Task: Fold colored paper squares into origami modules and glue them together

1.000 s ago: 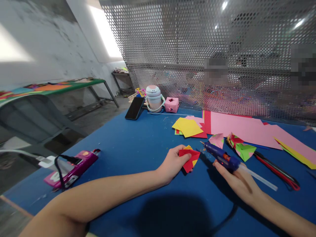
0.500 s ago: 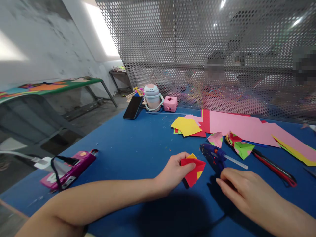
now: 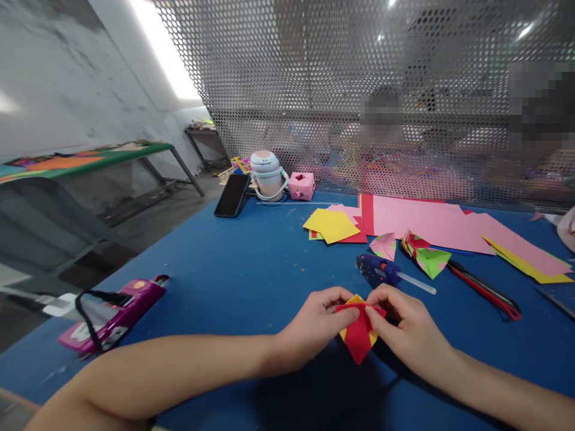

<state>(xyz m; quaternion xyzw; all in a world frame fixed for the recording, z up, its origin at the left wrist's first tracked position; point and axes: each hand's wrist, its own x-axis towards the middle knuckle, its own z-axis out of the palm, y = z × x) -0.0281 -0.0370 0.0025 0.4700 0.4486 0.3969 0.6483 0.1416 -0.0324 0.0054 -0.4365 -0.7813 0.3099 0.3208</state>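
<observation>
Between both hands is a folded red and yellow paper piece, its point facing down toward me. My left hand pinches its left side, thumb on the red face. The right side is pinched by my right hand, thumb and fingers closed on the paper. Just beyond the hands a blue glue gun lies on the table with a clear glue stick in its back. Behind it are a folded pink paper piece and a red and green folded paper piece.
Yellow paper squares and long pink sheets lie at the back. A red-handled cutter is on the right. A purple power strip, a phone, a flask and a pink paper box stand leftward. A perforated metal screen closes the back.
My right hand has left the glue gun and come to the paper's right side. The glue gun now lies released, and the paper has turned point-down. The view shifted slightly.
</observation>
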